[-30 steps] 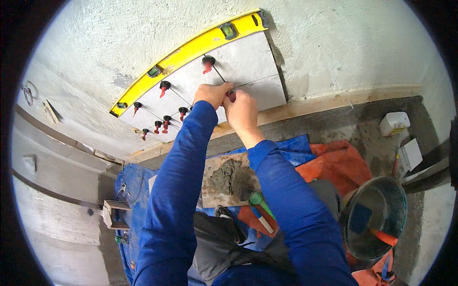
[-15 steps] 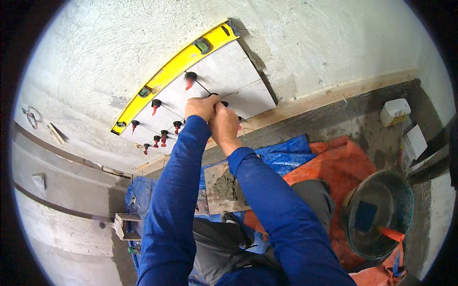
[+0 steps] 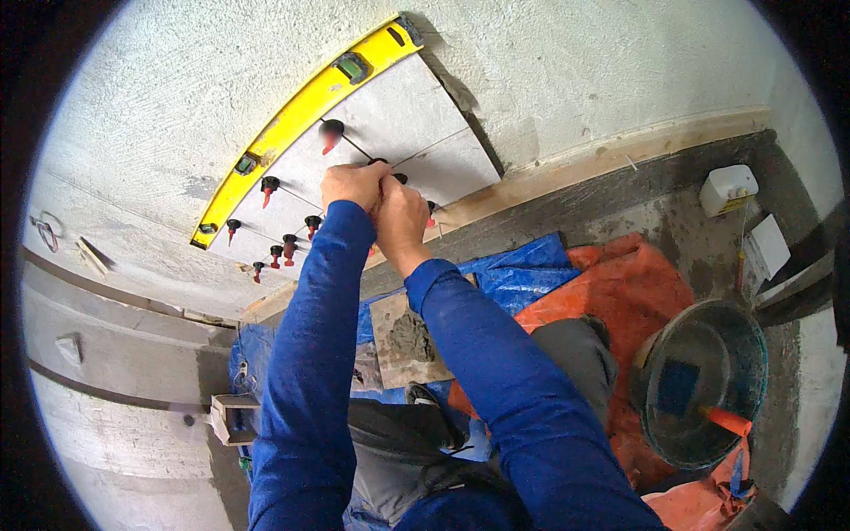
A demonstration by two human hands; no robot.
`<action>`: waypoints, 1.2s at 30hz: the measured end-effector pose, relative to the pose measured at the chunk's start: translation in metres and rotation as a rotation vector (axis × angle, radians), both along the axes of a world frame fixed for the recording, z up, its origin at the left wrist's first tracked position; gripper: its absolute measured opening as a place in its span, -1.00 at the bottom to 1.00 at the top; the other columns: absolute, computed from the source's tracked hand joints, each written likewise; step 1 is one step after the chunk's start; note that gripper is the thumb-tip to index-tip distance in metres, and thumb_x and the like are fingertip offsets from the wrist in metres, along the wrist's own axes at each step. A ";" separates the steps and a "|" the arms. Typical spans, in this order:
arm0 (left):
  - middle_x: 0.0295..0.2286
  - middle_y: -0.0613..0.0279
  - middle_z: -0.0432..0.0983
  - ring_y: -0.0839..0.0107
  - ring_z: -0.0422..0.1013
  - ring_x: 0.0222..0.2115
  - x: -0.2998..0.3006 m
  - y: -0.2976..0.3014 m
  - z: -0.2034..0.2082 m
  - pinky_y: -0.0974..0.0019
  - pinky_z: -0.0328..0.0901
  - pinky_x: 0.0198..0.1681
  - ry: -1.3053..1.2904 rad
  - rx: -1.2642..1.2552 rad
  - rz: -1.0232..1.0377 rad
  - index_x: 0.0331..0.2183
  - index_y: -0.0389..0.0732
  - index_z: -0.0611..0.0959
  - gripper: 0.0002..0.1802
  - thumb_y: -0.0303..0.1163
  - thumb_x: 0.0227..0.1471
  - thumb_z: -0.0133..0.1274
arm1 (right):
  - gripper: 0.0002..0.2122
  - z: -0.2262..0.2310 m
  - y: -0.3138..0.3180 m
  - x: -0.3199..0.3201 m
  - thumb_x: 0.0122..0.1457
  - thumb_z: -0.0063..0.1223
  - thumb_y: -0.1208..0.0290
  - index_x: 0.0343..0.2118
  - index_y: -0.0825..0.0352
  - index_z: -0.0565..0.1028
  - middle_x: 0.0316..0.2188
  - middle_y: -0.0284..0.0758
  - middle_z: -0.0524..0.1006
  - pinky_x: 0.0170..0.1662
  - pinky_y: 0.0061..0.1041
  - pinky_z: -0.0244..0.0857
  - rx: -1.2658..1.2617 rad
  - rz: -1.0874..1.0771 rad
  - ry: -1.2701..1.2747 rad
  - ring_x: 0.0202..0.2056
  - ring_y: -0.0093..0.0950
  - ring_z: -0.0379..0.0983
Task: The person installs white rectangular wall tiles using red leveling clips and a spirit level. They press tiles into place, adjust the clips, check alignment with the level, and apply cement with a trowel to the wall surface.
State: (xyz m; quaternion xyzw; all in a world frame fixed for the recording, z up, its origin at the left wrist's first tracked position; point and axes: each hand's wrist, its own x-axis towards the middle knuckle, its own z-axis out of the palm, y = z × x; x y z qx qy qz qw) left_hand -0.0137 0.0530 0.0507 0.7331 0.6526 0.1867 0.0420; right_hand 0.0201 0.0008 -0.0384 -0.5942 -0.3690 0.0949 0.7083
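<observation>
Pale grey tiles (image 3: pixel 390 108) are set on the wall, with black-and-red tile levelling caps (image 3: pixel 269 186) standing along their joints. My left hand (image 3: pixel 351 184) is closed, fingers curled, against the tiles near a joint crossing. Pressed up to it, my right hand (image 3: pixel 403 217) is closed too. Whatever the fingers grip is hidden between them. Just past the fingertips a black cap (image 3: pixel 378 162) peeks out, and a second one (image 3: pixel 400 178) shows above my right hand. A yellow spirit level (image 3: pixel 297 119) lies along the tiles' upper edge.
A wooden batten (image 3: pixel 611 174) runs below the tiles. Blue tarp (image 3: pixel 522 285) and orange tarp (image 3: pixel 611 288) cover the floor. Between my arms is a board with mortar (image 3: pixel 410 336). At right stand a dark tub (image 3: pixel 708 354) and a white container (image 3: pixel 730 188).
The whole view has shifted slightly, so the wall and tiles appear higher and further left. My hands stay together at about the same spot on the tiles.
</observation>
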 end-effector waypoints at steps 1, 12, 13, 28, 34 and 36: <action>-0.39 -0.07 0.73 0.08 0.68 -0.30 0.001 -0.001 0.000 0.13 0.50 -0.11 -0.010 0.003 0.006 -0.37 -0.25 0.84 -0.44 0.10 -0.13 0.28 | -0.85 0.000 0.000 0.000 0.14 0.20 0.36 -0.40 0.35 0.56 -0.49 -0.04 0.62 -0.30 0.03 0.39 0.011 -0.008 -0.006 -0.36 0.07 0.59; -0.27 -0.11 0.72 0.00 0.66 -0.17 0.013 -0.014 0.010 0.10 0.49 0.01 0.092 0.027 0.064 -0.28 -0.19 0.85 -0.48 0.01 -0.19 0.25 | -0.86 -0.005 0.007 -0.002 0.09 0.27 0.33 -0.39 0.26 0.58 -0.51 -0.07 0.63 -0.32 -0.01 0.43 0.001 -0.028 0.005 -0.39 0.04 0.60; -0.25 -0.11 0.72 0.00 0.66 -0.16 0.014 -0.015 0.010 0.10 0.49 0.01 0.109 0.029 0.069 -0.27 -0.18 0.85 -0.48 0.01 -0.19 0.24 | -0.85 -0.006 0.008 -0.003 0.09 0.28 0.32 -0.39 0.26 0.58 -0.51 -0.07 0.62 -0.32 -0.02 0.43 -0.004 -0.041 -0.002 -0.39 0.03 0.60; -0.22 -0.01 0.73 0.06 0.66 -0.13 0.027 -0.032 0.018 0.12 0.50 0.01 0.202 0.094 0.090 -0.22 0.00 0.86 -0.56 -0.03 -0.14 0.22 | -0.88 0.001 0.002 0.001 0.14 0.23 0.34 -0.34 0.26 0.60 -0.49 -0.07 0.64 -0.30 -0.05 0.48 -0.070 -0.003 -0.021 -0.37 -0.02 0.64; -0.20 0.01 0.73 0.04 0.65 -0.12 0.030 -0.032 0.017 0.09 0.50 0.02 0.208 0.088 0.129 -0.21 0.00 0.86 -0.59 -0.07 -0.11 0.21 | -0.84 -0.003 0.004 0.000 0.16 0.25 0.28 -0.31 0.25 0.61 -0.48 -0.07 0.65 -0.29 -0.04 0.48 -0.072 0.020 0.004 -0.36 -0.01 0.64; -0.19 0.00 0.73 0.03 0.65 -0.12 0.030 -0.030 0.014 0.09 0.50 0.02 0.196 0.085 0.135 -0.22 -0.02 0.86 -0.59 -0.06 -0.11 0.22 | -0.83 -0.003 0.003 0.001 0.17 0.24 0.27 -0.30 0.25 0.61 -0.48 -0.07 0.65 -0.29 -0.04 0.48 -0.082 0.032 0.004 -0.35 0.00 0.64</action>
